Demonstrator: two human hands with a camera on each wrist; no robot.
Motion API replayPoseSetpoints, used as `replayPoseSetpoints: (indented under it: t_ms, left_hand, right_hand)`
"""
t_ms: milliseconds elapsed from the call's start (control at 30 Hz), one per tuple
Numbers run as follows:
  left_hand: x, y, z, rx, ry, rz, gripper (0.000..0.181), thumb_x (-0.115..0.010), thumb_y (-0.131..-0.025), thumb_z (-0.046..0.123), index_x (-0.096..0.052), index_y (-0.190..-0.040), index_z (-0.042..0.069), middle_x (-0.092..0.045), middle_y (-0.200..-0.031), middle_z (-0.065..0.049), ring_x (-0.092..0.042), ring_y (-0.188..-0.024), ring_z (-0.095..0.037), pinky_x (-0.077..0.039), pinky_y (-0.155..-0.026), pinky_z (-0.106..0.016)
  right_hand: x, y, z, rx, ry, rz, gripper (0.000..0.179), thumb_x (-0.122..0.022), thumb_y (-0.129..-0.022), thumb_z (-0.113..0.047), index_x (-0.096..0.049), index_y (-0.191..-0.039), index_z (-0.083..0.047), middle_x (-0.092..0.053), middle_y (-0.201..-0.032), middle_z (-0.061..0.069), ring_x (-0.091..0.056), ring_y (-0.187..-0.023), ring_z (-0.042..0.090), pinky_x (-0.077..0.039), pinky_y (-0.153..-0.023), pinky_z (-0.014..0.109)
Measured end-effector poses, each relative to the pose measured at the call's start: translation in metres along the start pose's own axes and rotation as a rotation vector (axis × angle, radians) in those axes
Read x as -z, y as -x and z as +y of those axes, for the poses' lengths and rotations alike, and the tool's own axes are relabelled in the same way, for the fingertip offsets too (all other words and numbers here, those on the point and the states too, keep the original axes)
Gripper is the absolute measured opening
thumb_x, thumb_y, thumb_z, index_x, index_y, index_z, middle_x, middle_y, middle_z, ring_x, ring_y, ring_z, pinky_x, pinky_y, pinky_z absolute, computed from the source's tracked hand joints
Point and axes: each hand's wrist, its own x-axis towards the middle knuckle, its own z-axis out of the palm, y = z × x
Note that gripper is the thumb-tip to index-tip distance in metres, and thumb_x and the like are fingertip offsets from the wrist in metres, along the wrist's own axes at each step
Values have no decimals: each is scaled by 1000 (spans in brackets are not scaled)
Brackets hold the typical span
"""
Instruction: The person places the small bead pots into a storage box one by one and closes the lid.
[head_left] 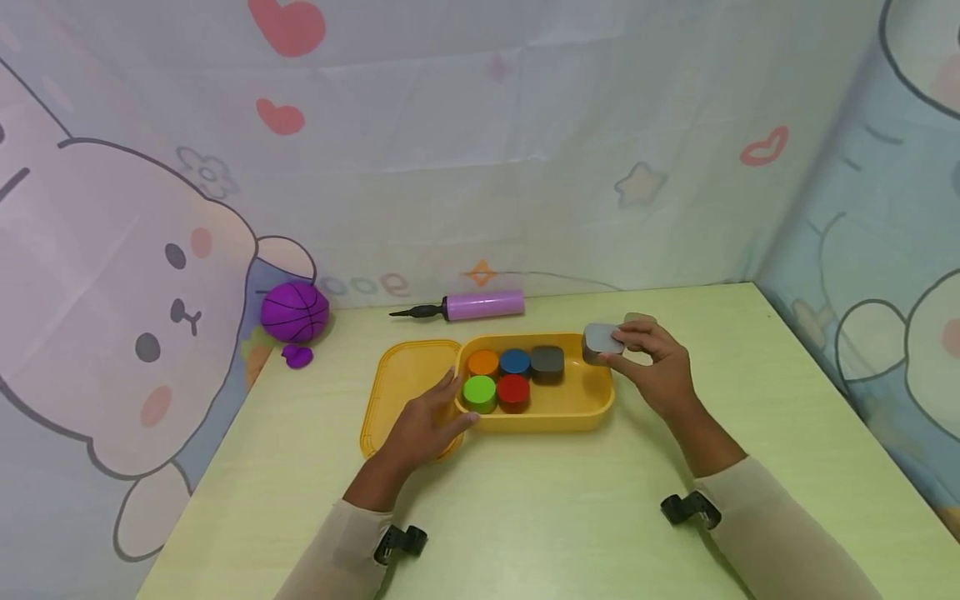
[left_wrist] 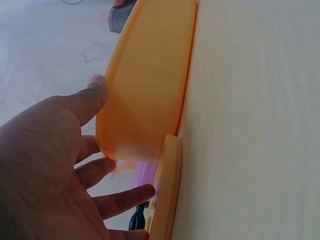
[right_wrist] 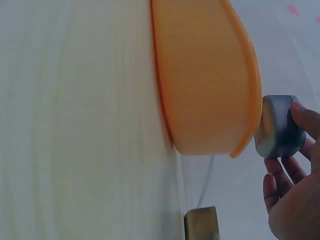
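My right hand [head_left: 656, 375] pinches a grey rounded-square block [head_left: 602, 340] between thumb and fingers, over the right end of a yellow box [head_left: 551, 423]. In the right wrist view the grey block [right_wrist: 280, 125] is right beside the box's rim [right_wrist: 256, 80]. At the box's left end my left hand [head_left: 420, 425] rests with fingers spread, and the thumb touches the rim in the left wrist view. Inside the box sit an orange round block [head_left: 483, 362], a blue one [head_left: 515, 362], a green one [head_left: 480, 393], a red one [head_left: 513, 393] and a dark grey rounded-square block [head_left: 547, 364].
A yellow lid [head_left: 405, 375] lies left of the box, partly under my left hand. Behind my right hand stands a tan block [right_wrist: 201, 223]. A purple hand pump [head_left: 483, 306] lies along the back edge, with a purple ball [head_left: 295, 312] and a small purple toy [head_left: 297, 357] at the left.
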Motion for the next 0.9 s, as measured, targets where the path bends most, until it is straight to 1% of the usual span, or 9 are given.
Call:
replayPoseSetpoints:
  t_ms: [100, 200, 267, 433, 567, 700, 800, 867, 900]
  left_hand:
    - [0, 0, 1, -4, -6, 5, 77, -73, -105, 47, -41, -169, 18, -31, -180, -5, -34, -166, -37, -31, -134, -59]
    - [0, 0, 2, -7, -3, 8, 77, -73, -105, 46, -42, -169, 16, -31, -179, -6, -34, -165, -38, -31, -134, -61]
    - [0, 1, 2, -2, 0, 8, 77, -73, -105, 45, -42, -169, 17, -31, -179, -6, -33, -165, -38, -30, -134, -60]
    - [-1, 0, 1, 1, -4, 9, 77, -73, -105, 45, -42, -169, 17, -31, -179, -6, -33, -166, -37, -30, -134, -60]
    - [-1, 0, 2, 1, 3, 6, 77, -73, -105, 46, -41, -169, 17, -31, -180, -5, -33, -166, -37, -30, -134, -60]
    - [-1, 0, 1, -3, 6, 5, 77, -72, -105, 47, -41, -169, 17, -30, -180, -5, -32, -166, -38, -30, -134, -61]
    - [-1, 0, 1, -1, 10, 5, 77, -72, -105, 46, -41, -169, 16, -30, -180, -5, -32, -166, -38, -30, -134, -61]
    - [-1, 0, 2, -1, 14, 5, 77, -72, -105, 46, -41, -169, 16, -30, -180, -5, -32, -166, -38, -30, -134, -61]
    - [-1, 0, 1, -1, 15, 6, 77, -72, -105, 46, -41, -169, 16, -31, -180, -5, -32, -166, -38, -30, -134, -61]
  right_hand:
    - [-5, 3, -3, -7, 47, -23, 34, -86, -85, 13, -80, -118, 10, -69, -129, 28, -61, -117, -2, -52, -98, 12]
    - [-10, 6, -5, -32, 82, -57, 34, -88, -86, 7, -81, -119, 7, -70, -130, 26, -60, -116, -4, -51, -97, 14]
    - [-13, 8, -6, -50, 99, -78, 34, -89, -87, 4, -81, -120, 5, -71, -131, 25, -58, -117, -4, -49, -97, 14]
    - [-20, 12, -7, -88, 93, -104, 35, -90, -86, 2, -82, -120, 4, -71, -132, 24, -56, -121, -3, -46, -100, 7]
    - [-26, 15, -8, -110, 96, -116, 34, -92, -85, 0, -83, -118, 2, -73, -131, 22, -59, -121, -1, -51, -100, 11]
    - [-31, 18, -6, -129, 111, -136, 33, -93, -85, -5, -85, -116, -1, -75, -129, 18, -63, -123, 9, -56, -102, 21]
    - [-34, 20, -6, -146, 101, -155, 33, -94, -84, -5, -85, -115, -1, -76, -129, 17, -65, -126, 22, -53, -104, 18]
    - [-36, 21, -6, -157, 106, -171, 34, -94, -84, -6, -85, -116, -1, -76, -129, 18, -65, -129, 30, -49, -105, 14]
    - [-37, 21, -7, -163, 115, -179, 34, -94, -84, -7, -84, -116, -1, -76, -130, 18, -65, -130, 32, -49, -106, 15]
